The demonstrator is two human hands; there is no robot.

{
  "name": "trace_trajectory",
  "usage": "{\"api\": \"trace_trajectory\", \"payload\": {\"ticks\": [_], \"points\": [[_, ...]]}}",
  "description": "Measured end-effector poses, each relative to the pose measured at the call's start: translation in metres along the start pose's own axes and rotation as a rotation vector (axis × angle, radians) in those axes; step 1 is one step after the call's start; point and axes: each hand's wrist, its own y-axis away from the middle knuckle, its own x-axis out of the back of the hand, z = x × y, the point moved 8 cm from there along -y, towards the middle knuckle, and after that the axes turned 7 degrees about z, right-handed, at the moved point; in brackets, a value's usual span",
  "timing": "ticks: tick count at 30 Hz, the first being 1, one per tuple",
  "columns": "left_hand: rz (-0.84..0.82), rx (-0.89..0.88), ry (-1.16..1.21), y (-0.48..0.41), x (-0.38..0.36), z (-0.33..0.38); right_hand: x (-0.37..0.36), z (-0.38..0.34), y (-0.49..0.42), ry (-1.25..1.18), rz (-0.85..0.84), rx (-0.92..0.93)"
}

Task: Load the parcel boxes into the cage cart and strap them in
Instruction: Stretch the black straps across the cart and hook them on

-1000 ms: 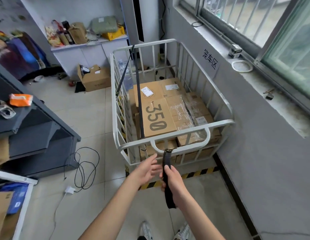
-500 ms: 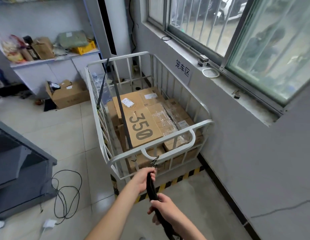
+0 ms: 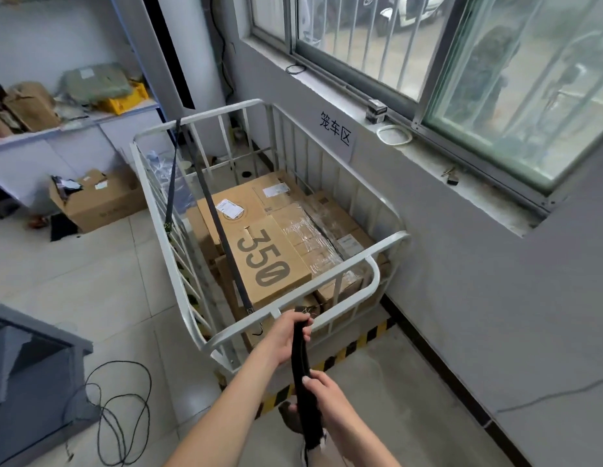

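A: Head view, down into a white cage cart parked against the grey wall below the window. Load?
B: Filled with cardboard parcel boxes; on top, the "350" box, touching a film-wrapped box on its window side.
A: Strapping?
B: A dark strap stretched from far rail to near rail, lying across the "350" box. A second, black strap coming off the near rail, outside the cage.
A: Grip?
B: Both clenched on that black strap: left hand just under the rail, right hand lower down.
A: Floor?
B: Yellow-and-black stripe beneath the cart's near end; looped cable off to the left.
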Motion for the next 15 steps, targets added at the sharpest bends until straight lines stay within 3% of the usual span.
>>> {"api": "trace_trajectory", "payload": {"ticks": [4, 7, 11, 15], "points": [[-0.027, 0.005, -0.024, -0.006, -0.003, 0.039, -0.003, -0.038, -0.038, -0.042, -0.011, -0.025], [-0.108, -0.023, -0.122, 0.004, -0.007, 0.073, -0.016, -0.067, -0.067, -0.243, -0.037, -0.085], [-0.246, -0.084, -0.293, 0.039, -0.006, 0.105, -0.038, -0.118, -0.096, -0.482, -0.139, -0.021], [-0.174, -0.140, -0.412, 0.066, 0.023, 0.123, -0.076, -0.175, -0.097, -0.558, -0.259, 0.084]]}}
